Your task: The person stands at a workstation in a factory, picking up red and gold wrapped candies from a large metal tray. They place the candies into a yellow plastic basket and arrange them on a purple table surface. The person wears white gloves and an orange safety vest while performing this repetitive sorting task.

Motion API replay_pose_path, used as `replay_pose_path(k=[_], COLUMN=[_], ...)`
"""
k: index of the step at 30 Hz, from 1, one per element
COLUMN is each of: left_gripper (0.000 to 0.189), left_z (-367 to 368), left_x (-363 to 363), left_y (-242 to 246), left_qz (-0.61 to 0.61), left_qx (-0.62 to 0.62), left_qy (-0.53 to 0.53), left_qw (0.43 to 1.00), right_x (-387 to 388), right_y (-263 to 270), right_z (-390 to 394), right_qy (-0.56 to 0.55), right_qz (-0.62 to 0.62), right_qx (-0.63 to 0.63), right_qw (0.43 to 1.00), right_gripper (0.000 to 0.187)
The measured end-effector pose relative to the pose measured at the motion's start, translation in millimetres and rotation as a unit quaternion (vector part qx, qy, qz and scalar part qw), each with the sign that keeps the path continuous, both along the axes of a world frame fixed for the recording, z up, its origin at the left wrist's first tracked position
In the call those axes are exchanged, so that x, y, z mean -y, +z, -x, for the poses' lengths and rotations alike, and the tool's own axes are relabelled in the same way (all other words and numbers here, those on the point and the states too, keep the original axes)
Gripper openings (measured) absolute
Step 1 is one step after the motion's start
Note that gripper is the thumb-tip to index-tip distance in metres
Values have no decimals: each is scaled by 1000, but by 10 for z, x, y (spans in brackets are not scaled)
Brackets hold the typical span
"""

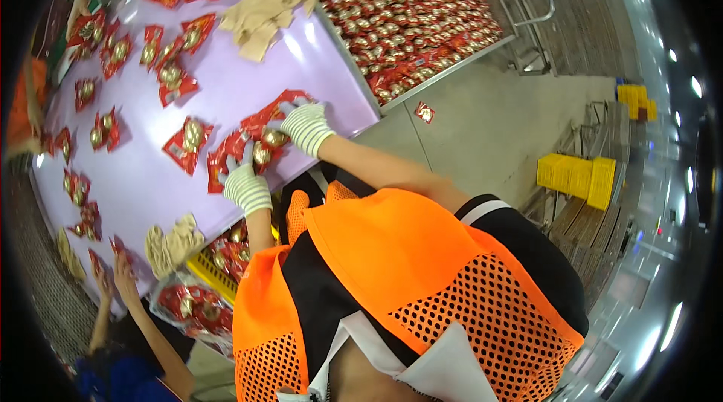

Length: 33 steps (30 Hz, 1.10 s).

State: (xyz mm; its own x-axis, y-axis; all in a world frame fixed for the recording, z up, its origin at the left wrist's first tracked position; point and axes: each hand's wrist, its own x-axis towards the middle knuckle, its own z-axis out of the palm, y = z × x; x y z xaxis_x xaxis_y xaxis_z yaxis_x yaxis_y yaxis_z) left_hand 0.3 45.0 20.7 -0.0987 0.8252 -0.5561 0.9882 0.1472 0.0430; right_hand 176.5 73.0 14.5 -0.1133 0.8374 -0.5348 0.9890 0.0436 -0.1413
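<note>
My left hand (244, 183), in a knit glove with a striped cuff, grips a red plastic packet (225, 154) at the near edge of the lilac tabletop (237, 82). My right hand (305, 124), gloved alike, holds another red packet (265, 118) just beside it. Between the hands, gold egg-shaped contents (262, 153) show through clear film; the fingertips are partly hidden. One more red-and-gold packet (188, 145) lies apart, left of my left hand.
Other people's hands (124, 277) handle packets along the table. Beige cloths (268, 15) lie on it. A large metal tray of packets (406, 17) adjoins the far right side. Below the near edge stands a yellow crate (212, 277). One small packet (424, 112) is on the floor.
</note>
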Motion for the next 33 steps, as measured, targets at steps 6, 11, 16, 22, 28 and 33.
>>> replay_pose_path(k=[6, 11, 16, 22, 28, 33], left_gripper=[73, 78, 76, 65, 66, 75], left_z=[-8, -145, -1216, -2944, -4430, -5568], left_x=[99, 314, 551, 815, 836, 688], left_y=[-191, -185, 217, 365, 366, -22], left_qz=[-68, -131, -234, -224, -137, -65], left_qx=[13, 54, 65, 150, 137, 132], left_qy=[9, 24, -100, -213, -349, -411], left_qw=[998, 990, 965, 939, 917, 900], right_x=[59, 313, 846, 1618, 2142, 2215], right_y=[-4, 359, 618, 894, 621, 470], right_z=[-89, -445, -1607, -3235, -4446, -5453], right_qy=[-29, -55, -83, -194, -305, -340], right_qz=[-23, -73, -147, -178, -165, -116], right_qx=[-50, -86, -124, -47, 7, 37], right_qw=[998, 992, 978, 964, 938, 933], right_gripper=[30, 33, 30, 50, 62, 64])
